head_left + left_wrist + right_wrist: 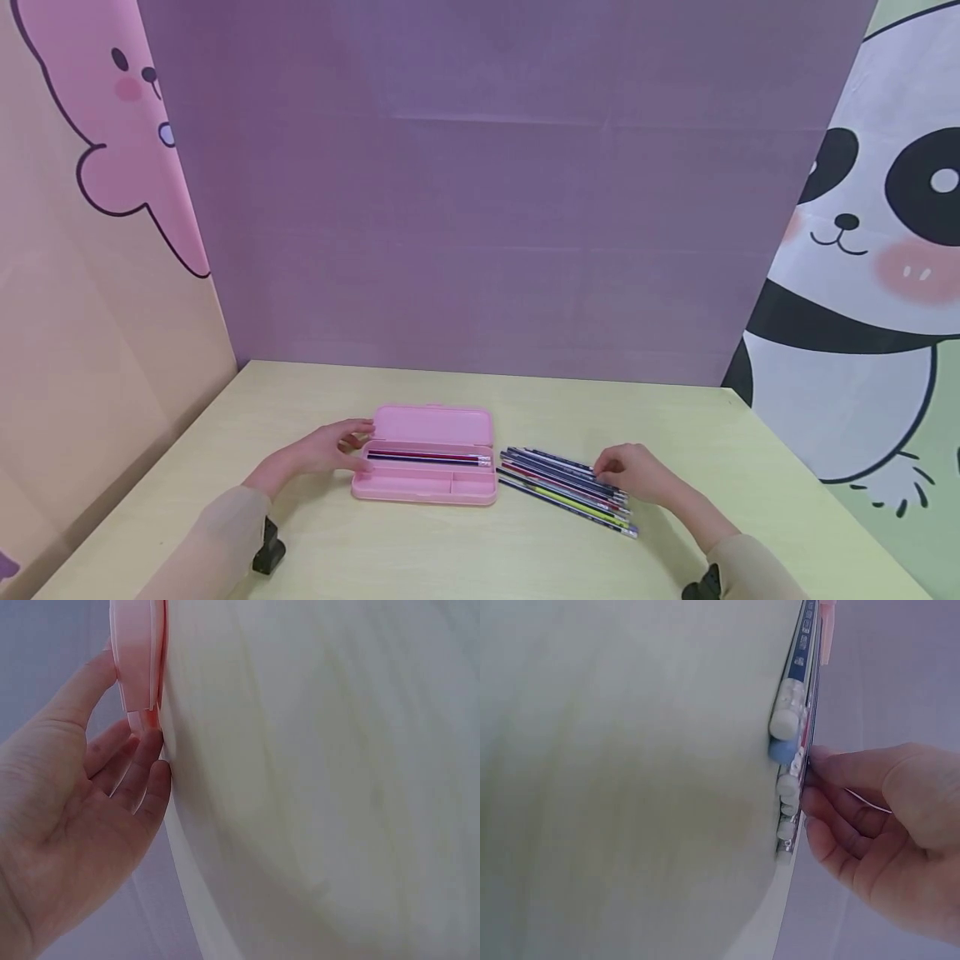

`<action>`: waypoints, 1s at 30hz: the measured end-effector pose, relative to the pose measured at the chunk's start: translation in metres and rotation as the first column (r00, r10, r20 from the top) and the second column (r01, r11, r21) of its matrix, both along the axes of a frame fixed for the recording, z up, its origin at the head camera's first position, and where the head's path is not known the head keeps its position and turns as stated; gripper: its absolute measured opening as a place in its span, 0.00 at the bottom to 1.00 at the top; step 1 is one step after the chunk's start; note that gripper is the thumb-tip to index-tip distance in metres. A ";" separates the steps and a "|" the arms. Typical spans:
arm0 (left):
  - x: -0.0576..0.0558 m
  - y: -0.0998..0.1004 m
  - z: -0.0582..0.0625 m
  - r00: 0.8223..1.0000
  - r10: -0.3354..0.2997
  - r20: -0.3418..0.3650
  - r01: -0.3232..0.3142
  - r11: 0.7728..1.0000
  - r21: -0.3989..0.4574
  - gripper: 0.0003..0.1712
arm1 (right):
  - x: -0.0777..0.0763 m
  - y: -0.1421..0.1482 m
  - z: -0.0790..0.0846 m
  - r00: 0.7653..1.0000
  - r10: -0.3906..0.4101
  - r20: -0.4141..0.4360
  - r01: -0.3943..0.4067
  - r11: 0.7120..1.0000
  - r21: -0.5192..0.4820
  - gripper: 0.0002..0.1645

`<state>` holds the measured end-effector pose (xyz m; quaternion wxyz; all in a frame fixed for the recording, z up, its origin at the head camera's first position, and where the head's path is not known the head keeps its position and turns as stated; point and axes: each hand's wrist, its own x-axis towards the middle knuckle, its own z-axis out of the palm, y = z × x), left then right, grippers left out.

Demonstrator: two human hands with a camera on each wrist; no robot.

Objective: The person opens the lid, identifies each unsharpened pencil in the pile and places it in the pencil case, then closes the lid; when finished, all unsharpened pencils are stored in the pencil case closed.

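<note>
An opened pink pencil case [401, 485] lies on the table, its lid [432, 425] folded back to the far side. A few dark and red pencils [427, 457] lie in its long compartment. My left hand [330, 447] holds the case's left end; in the left wrist view the thumb presses the pink side [139, 660] and the fingers curl at the corner. To the right of the case, several pencils [555, 482] spread side by side at a slant. My right hand [637, 473] pinches a pencil at the far edge of this group, near the eraser ends [785, 724].
The pale wooden table [420, 550] runs back to a purple backdrop [480, 208]. A pink cartoon figure [97, 100] is on the left wall, and a panda picture [847, 275] on the right. Each wrist wears a small black device [268, 548].
</note>
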<state>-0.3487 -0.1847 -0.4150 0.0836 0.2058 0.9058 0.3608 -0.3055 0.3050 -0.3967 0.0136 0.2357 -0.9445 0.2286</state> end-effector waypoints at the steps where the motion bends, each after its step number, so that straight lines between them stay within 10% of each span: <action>1: 0.000 0.000 0.000 1.000 0.002 0.002 -0.002 1.000 0.002 0.43 | -0.001 0.001 0.000 1.000 0.005 -0.001 -0.005 1.000 0.001 0.02; 30: -0.001 0.000 -0.001 1.000 -0.007 -0.015 0.007 1.000 -0.002 0.43 | 0.003 -0.001 0.003 0.997 -0.071 0.025 0.071 0.997 0.015 0.04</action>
